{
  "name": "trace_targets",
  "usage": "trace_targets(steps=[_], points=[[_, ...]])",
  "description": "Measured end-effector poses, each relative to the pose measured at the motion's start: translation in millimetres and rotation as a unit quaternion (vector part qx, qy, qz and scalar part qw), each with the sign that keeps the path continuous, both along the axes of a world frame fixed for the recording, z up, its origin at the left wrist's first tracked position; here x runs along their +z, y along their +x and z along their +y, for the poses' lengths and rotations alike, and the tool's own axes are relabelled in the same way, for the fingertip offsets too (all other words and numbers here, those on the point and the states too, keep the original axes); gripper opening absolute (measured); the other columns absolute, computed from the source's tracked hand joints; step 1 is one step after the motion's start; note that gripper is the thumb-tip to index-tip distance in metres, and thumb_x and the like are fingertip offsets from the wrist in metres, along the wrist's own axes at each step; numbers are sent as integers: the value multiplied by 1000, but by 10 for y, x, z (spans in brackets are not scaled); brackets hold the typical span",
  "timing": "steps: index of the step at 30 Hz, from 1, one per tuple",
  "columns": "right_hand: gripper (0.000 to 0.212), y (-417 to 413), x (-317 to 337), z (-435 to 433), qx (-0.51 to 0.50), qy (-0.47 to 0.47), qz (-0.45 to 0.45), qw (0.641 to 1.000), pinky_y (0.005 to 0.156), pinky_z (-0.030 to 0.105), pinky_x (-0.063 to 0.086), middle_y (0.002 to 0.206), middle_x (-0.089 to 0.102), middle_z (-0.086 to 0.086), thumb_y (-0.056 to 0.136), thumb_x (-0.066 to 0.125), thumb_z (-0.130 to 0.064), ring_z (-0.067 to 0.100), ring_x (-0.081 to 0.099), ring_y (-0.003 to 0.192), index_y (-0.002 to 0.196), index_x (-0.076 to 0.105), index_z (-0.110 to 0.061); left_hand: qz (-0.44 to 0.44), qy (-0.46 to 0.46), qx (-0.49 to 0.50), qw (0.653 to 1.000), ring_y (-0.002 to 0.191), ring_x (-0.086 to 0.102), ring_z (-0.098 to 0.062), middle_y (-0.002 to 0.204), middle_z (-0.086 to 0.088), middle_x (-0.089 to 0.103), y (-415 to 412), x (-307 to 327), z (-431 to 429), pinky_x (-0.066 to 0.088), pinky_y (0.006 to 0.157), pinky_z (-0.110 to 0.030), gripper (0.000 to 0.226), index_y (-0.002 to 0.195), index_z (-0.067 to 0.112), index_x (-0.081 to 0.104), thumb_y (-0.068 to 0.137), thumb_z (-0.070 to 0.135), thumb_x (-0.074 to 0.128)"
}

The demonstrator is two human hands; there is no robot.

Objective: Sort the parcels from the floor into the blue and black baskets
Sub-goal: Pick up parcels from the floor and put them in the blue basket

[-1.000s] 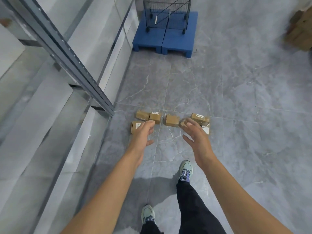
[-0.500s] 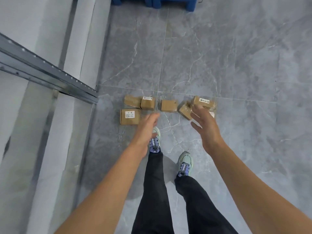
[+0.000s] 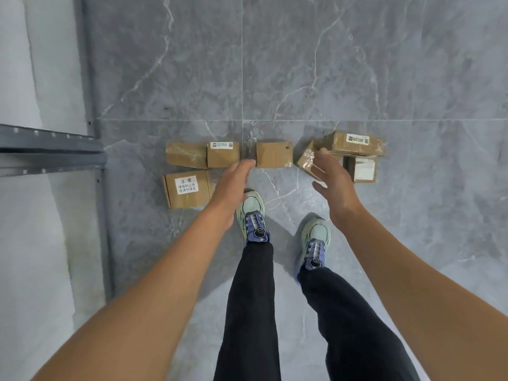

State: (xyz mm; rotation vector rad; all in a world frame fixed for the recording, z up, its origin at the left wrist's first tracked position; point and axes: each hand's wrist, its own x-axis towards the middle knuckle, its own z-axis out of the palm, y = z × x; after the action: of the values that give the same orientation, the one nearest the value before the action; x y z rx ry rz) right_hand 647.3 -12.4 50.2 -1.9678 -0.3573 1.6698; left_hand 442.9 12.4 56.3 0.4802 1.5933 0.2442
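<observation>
— Where are the parcels point(image 3: 185, 155) lying?

— They are sitting on the grey floor point(image 3: 330, 64) in a loose row, just ahead of the person's shoes point(image 3: 253, 213). The big-label parcel point(image 3: 187, 189) is lying nearest the shelf rail point(image 3: 49, 149), with two more touching each other just behind it. The middle parcel point(image 3: 273, 154) is standing alone. The tilted parcel point(image 3: 303, 159) is leaning beside a stack of two at the right end.

— And what are the hands doing?

— The left hand point(image 3: 233, 182) is hanging flat with its fingers straight and together. Its tips are showing at the near left corner of the middle parcel, and it is holding nothing. The right hand point(image 3: 334, 185) is hovering with its fingers spread wide, its tips over the tilted parcel, also gripping nothing.

— Is either one touching cardboard?

— I cannot tell from this angle.
</observation>
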Motion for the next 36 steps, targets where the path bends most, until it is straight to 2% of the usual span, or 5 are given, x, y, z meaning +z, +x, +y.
trace_targets(steps=[4, 13, 25, 29, 36], points=[[21, 21, -621, 214, 6, -25, -5, 1000, 123, 47, 36, 126, 61, -16, 108, 47, -51, 14, 53, 136, 103, 64, -39, 12, -22, -28, 999, 122, 54, -16, 132, 2, 58, 71, -646, 194, 48, 96, -40, 36, 129, 24, 59, 102, 46, 53], [93, 102, -2034, 467, 55, -66, -19, 996, 120, 55, 34, 131, 66, 4, 78, 46, -84, 24, 56, 130, 132, 60, -10, -1, -53, -37, 998, 133, 41, -13, 146, 8, 44, 361, -2000, 339, 38, 114, -49, 59, 153, 25, 42, 101, 52, 51], [101, 48, -2794, 628, 29, -127, 25, 991, 127, 53, 26, 153, 55, -4, 75, 43, -87, 18, 47, 144, 154, 51, -25, 21, -102, 25, 994, 151, 32, -21, 168, 5, 29, 473, -2734, 504, 30, 122, -54, 71, 162, 31, 32, 99, 53, 54], [91, 42, -2725, 669, 21, -137, 30, 990, 127, 52, 26, 150, 57, -4, 86, 43, -82, 18, 48, 143, 153, 51, -21, 7, -113, 64, 991, 139, 40, -17, 161, 4, 39, 498, -2638, 579, 36, 119, -50, 59, 156, 30, 42, 102, 49, 54], [41, 43, -1944, 870, 23, -88, 22, 996, 124, 47, 34, 106, 68, -20, 108, 38, -61, 12, 60, 120, 96, 67, -36, -10, -73, 99, 992, 138, 47, -15, 153, 5, 49, 358, -1891, 775, 43, 114, -51, 52, 149, 31, 51, 101, 51, 55]])
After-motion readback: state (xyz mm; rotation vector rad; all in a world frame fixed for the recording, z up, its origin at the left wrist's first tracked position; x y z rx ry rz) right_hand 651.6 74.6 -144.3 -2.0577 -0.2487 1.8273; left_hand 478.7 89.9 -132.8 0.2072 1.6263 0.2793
